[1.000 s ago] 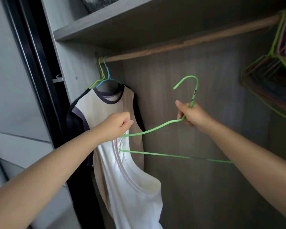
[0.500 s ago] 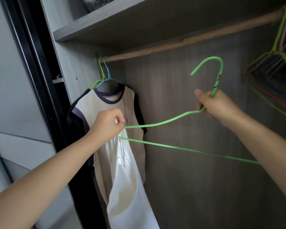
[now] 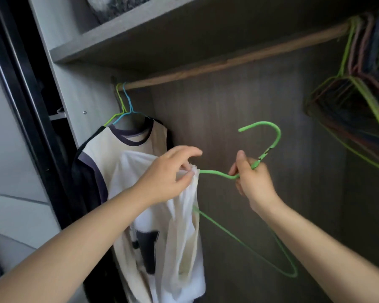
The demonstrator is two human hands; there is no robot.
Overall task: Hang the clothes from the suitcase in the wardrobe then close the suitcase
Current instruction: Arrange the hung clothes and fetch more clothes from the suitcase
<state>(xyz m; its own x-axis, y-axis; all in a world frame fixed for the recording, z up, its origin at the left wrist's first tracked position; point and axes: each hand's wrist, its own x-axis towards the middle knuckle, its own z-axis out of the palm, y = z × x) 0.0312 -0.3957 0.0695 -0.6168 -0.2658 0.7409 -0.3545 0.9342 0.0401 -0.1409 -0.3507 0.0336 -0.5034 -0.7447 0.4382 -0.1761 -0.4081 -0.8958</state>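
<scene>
White garment (image 3: 179,226): hung before the open wardrobe, its top edge pinched by the left hand (image 3: 164,178) and drawn over one arm of the green hanger (image 3: 258,162), evidently to thread it on. Right hand (image 3: 253,180) gripped the hanger's neck, steadying it. Rail (image 3: 228,62) above; hung shirt (image 3: 118,154) crowding left, spare hangers (image 3: 359,110) right. Suitcase unseen.

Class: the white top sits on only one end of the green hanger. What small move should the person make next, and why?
Probably draw the white top further along the green hanger with the left hand, which pinches the fabric at the wire's left shoulder. The right hand grips the neck below the hook, steadying it. The hanger's right side is bare, and its hook hangs below the rail.
</scene>
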